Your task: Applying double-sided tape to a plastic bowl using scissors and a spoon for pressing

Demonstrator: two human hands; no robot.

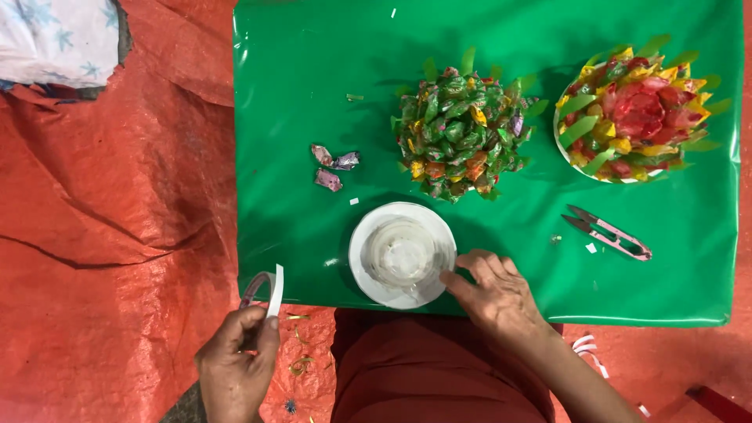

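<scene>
At lower centre of the frame, the right hand [493,294] rests on the green worktop [313,63], its fingers [458,283] pressed together against the rim of a bare white round base [402,254]. At lower left, the left hand [235,368] pinches a roll of white tape [265,291] off the worktop's edge. Two candy-covered bouquets look finished: a mostly green one [460,135] at centre and a red-and-yellow one [633,113] at upper right. The white base carries no candy yet; three loose purple candies [332,166] and thread snips [607,233] lie nearby.
</scene>
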